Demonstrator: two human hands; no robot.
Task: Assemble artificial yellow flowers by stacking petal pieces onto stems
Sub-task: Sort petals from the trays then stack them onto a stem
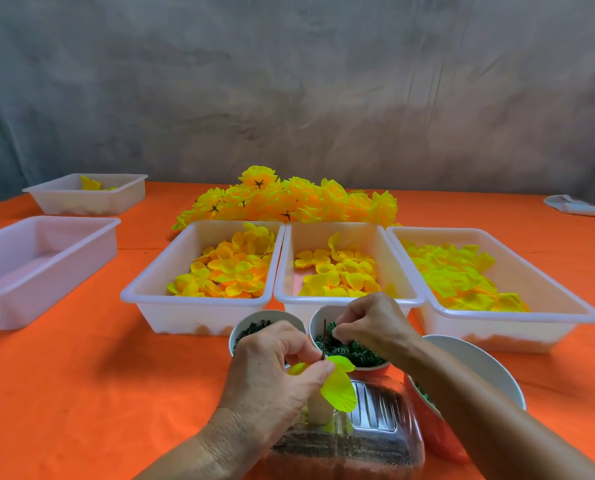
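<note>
Two hands work: left hand (275, 368) pinches thin stiff stem (324, 337) under flimsy petal piece (339, 386); right hand (368, 323), at one o'clock, pinches green calyx pieces (354, 353).

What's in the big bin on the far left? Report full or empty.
Empty. The bin shows only its bare white floor and walls, no petals.

Thin dark stem (324, 339) upright, yellow-green petal piece (339, 382) threaded at its base — near table's front edge; finished yellow flowers (289, 199) heaped mid-table.
</note>
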